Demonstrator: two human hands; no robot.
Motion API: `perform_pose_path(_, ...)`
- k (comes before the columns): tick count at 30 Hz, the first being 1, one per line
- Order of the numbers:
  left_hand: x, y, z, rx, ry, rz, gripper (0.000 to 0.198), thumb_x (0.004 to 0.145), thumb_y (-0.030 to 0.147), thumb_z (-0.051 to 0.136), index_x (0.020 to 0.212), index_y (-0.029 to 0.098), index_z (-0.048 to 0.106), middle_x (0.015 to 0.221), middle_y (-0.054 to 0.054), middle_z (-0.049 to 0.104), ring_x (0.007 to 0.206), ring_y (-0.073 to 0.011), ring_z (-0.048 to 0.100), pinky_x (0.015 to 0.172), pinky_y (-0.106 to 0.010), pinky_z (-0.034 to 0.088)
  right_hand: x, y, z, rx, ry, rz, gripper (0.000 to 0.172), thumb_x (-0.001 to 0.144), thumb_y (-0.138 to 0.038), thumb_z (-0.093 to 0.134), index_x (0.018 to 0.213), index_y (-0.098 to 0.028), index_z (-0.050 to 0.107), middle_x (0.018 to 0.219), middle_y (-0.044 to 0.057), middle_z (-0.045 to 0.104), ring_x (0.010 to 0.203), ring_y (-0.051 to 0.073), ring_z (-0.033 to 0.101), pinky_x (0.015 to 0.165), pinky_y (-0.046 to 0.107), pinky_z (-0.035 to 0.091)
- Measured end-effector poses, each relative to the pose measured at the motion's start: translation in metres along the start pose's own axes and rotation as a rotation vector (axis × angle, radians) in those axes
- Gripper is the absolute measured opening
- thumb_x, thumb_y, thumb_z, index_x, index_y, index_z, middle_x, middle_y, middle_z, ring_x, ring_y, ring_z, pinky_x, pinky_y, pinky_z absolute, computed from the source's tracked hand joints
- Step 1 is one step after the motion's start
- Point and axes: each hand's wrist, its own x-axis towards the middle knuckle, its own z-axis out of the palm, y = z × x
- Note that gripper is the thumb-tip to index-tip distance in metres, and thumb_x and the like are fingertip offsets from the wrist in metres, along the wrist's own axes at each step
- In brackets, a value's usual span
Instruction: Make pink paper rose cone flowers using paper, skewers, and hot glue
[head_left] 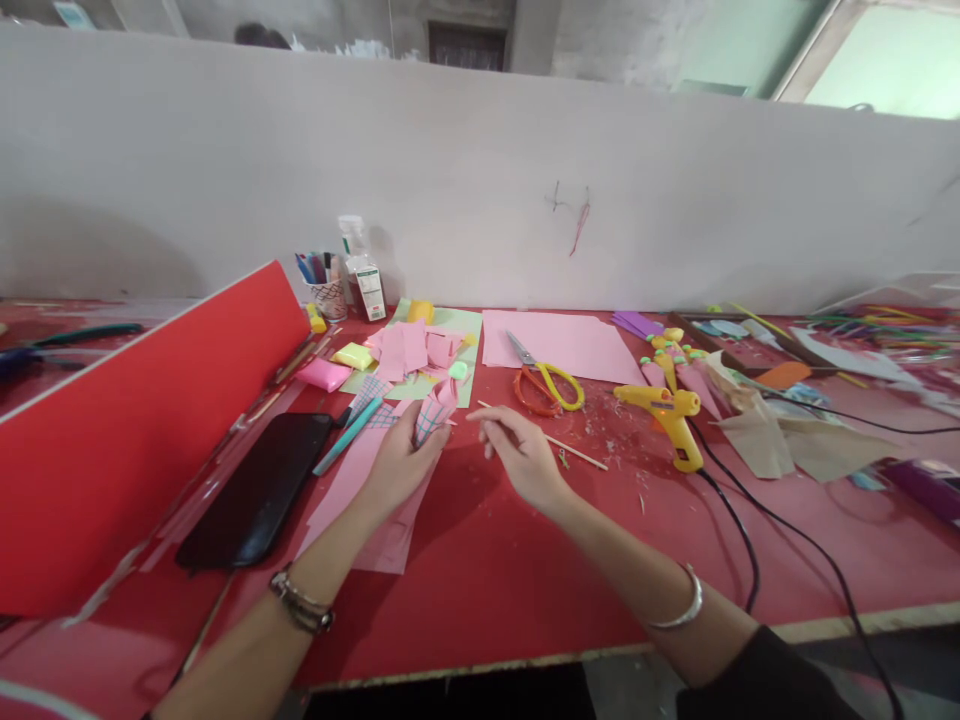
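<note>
My left hand (pixel 405 458) is closed around a rolled piece of pink paper (pixel 436 408) printed with a blue-green grid. To its right, my right hand (pixel 523 458) is raised over the table, index finger stretched toward the roll and the other fingers loosely bent. Nothing shows in its grip. A thin wooden stick (pixel 577 453) runs behind the right hand; whether they touch is unclear. Pink paper sheets (pixel 367 500) lie under my left forearm, beside a turquoise pen-like tool (pixel 347 437). Scissors (pixel 551 385) with red and yellow handles rest beyond my right hand.
A yellow glue gun (pixel 667 412) with a black cord lies right. A black phone (pixel 259 490) and a red board (pixel 142 440) occupy the left. Behind stand a pen cup (pixel 328 300) and a bottle (pixel 366 285); pink sheets (pixel 577 340) lie by the white partition (pixel 465 190).
</note>
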Motion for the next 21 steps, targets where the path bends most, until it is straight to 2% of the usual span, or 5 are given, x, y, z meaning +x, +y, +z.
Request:
perform_pose_path(5,0.0005,-0.0027,0.0,-0.027,-0.002,-0.006,0.03,0.07,0.036,0.042,0.091,0.015,0.048,0.075,-0.001,0.052,0.071,-0.016,0.05,0.065,-0.027,0.042,0.0032,0.0023,-0.0006,0.085,0.095,0.134,0.021,0.07,-0.021,0.046,0.09,-0.018,0.054,0.064,-0.004,0.048,0.052,0.007,0.048,0.054,0.021,0.042)
perform_pose_path(13,0.0006,-0.0047,0.0001,-0.02,-0.016,0.043,0.021,0.072,0.034,0.04,0.08,0.016,0.047,0.066,0.002,0.047,0.062,-0.0139,0.047,0.058,-0.025,0.042,0.0056,0.0034,-0.0028,0.072,0.057,0.189,0.017,0.068,-0.026,0.051,0.079,-0.018,0.059,0.062,-0.003,0.054,0.055,0.008,0.051,0.058,0.023,0.043)
perform_pose_path(16,0.0006,-0.0042,0.0001,-0.007,-0.006,0.056,0.023,0.072,0.034,0.041,0.083,0.016,0.048,0.07,-0.001,0.05,0.067,-0.0157,0.049,0.059,-0.026,0.042,0.0072,0.008,-0.0045,0.0,0.017,0.192,0.017,0.071,-0.023,0.047,0.081,-0.018,0.06,0.06,-0.002,0.055,0.057,0.01,0.053,0.061,0.025,0.044)
perform_pose_path(19,0.0003,-0.0052,0.0013,-0.022,-0.003,0.07,0.025,0.072,0.033,0.042,0.089,0.015,0.049,0.074,-0.002,0.053,0.07,-0.0161,0.051,0.061,-0.026,0.043,0.0067,0.0102,-0.0053,-0.169,-0.017,0.171,0.02,0.075,-0.022,0.043,0.085,-0.017,0.06,0.077,0.003,0.06,0.07,0.012,0.055,0.069,0.029,0.045)
perform_pose_path(21,-0.0003,-0.0064,0.0021,-0.021,0.004,0.071,0.024,0.072,0.032,0.043,0.087,0.015,0.049,0.07,0.0,0.052,0.066,-0.0149,0.05,0.06,-0.026,0.043,0.0028,0.0074,-0.0044,-0.355,-0.097,0.078,0.024,0.076,-0.025,0.045,0.093,-0.016,0.058,0.092,0.007,0.059,0.084,0.016,0.054,0.078,0.034,0.043)
